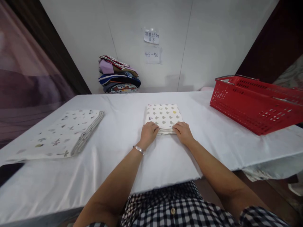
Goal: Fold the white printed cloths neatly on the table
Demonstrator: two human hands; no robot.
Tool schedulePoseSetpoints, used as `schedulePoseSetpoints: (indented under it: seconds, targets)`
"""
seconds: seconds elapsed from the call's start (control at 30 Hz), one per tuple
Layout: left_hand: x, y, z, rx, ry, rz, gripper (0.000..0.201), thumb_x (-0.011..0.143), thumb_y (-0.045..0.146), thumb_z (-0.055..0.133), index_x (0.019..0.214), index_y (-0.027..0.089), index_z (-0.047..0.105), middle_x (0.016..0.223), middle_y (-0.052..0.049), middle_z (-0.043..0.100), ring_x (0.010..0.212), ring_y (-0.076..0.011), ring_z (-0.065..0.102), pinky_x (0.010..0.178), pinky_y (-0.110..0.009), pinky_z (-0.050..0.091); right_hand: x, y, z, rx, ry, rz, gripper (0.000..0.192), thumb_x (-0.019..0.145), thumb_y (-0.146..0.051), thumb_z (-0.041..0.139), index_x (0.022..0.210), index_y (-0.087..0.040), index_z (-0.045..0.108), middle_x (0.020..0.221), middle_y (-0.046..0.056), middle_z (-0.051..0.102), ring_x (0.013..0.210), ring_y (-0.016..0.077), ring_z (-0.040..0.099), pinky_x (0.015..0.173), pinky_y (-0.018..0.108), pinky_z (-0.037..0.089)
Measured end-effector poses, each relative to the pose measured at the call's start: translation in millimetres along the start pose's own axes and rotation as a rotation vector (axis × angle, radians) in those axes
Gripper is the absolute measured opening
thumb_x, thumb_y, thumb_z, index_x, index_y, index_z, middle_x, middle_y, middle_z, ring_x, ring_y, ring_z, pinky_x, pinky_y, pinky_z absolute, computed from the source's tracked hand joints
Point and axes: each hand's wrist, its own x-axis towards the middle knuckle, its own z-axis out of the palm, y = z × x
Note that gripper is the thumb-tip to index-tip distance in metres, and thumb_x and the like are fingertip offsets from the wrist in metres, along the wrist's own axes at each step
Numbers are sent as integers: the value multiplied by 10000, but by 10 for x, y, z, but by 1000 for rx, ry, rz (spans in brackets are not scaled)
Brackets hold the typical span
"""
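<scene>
Step in hand, as judged: near edge of the small folded cloth (pixel 163 115) being squared or pinched up at both corners. Cloth laid flat mid-table (pixel 123 135), patterned face up, several layers shown at the near edge. Near-left corner seemingly pinched between thumb and fingers of the left hand (pixel 149 131); near-right corner likewise by the right hand (pixel 183 131). Whether all layers or only the top ones are gripped cannot be told.

For the next move, corners need to be kept level and layers held together; slippage of loose layers is possible.

Pose: both forearms extended forward from the body and angled inward, hands held low and apart, fingers curled, fingertips pointed toward each other. Bracelet (pixel 139 149) worn on left wrist. Larger folded cloth (pixel 67 134) placed well to the left, red basket (pixel 251 105) to the right; neither is touched.
</scene>
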Motion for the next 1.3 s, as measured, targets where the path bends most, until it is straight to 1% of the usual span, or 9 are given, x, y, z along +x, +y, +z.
schedulePoseSetpoints:
  seconds: [0.13, 0.27, 0.53, 0.67, 0.77, 0.93, 1.07, 1.17, 1.3]
  targets:
    - [-12, 23, -2, -50, 30, -6, 219, 891, 243, 476, 778, 215, 662, 856, -29, 600, 867, -180, 517, 776, -346, 374, -6, -14, 3, 38, 37, 13, 184, 889, -220, 482, 856, -227, 663, 896, 40, 643, 895, 204, 534, 827, 374, 377]
    - [-43, 14, -19, -31, 57, 46, 222, 901, 235, 460, 792, 214, 653, 876, -28, 599, 869, -176, 510, 785, -347, 368, -36, -14, -2, 55, 90, -28, 185, 895, -220, 470, 867, -221, 653, 909, 41, 639, 916, 200, 532, 841, 371, 380]
    - [-82, -34, -30, 76, 23, 143, 213, 902, 221, 463, 811, 221, 655, 876, -43, 603, 861, -191, 507, 762, -356, 385, -56, 25, -37, 41, 33, -89, 207, 895, -234, 470, 903, -224, 676, 918, 57, 632, 911, 209, 524, 832, 382, 395]
    - [-80, -65, 5, 76, 16, 140, 142, 876, 244, 524, 898, 237, 664, 903, -47, 608, 883, -196, 513, 778, -357, 395, -53, 22, -60, 47, -1, -98, 207, 887, -262, 498, 981, -243, 682, 931, 60, 627, 918, 215, 527, 836, 389, 400]
    - [-75, -83, 28, 93, 28, 148, 156, 871, 231, 532, 955, 244, 662, 906, -42, 610, 874, -193, 510, 766, -347, 398, -48, 14, -52, 27, 1, -101, 222, 895, -261, 491, 993, -240, 689, 918, 63, 629, 902, 216, 525, 822, 388, 401]
    - [-69, -112, 25, 127, 45, 172, 167, 886, 237, 512, 900, 244, 678, 879, -38, 614, 855, -190, 511, 749, -344, 385, -44, 26, -19, 19, 42, -131, 210, 893, -239, 502, 931, -225, 708, 873, 59, 636, 849, 201, 521, 792, 369, 402]
    - [-67, -132, 13, 129, 49, 164, 164, 883, 245, 521, 862, 247, 684, 859, -34, 617, 841, -186, 518, 745, -345, 378, -47, 38, -8, 11, 11, -114, 202, 888, -238, 511, 923, -237, 711, 873, 57, 634, 858, 204, 518, 787, 371, 399]
    - [-67, -121, 10, 124, 43, 154, 146, 876, 255, 535, 883, 244, 680, 874, -36, 619, 863, -190, 519, 765, -350, 379, -44, 39, -4, 25, 2, -92, 209, 891, -244, 502, 920, -245, 709, 886, 56, 637, 864, 206, 524, 793, 374, 401]
    - [-58, -75, 10, 81, 51, 116, 154, 881, 282, 529, 914, 244, 674, 889, -37, 617, 880, -189, 523, 784, -350, 378, -33, 35, 5, 70, 40, -64, 211, 886, -249, 496, 922, -240, 703, 890, 55, 643, 870, 210, 540, 799, 379, 411]
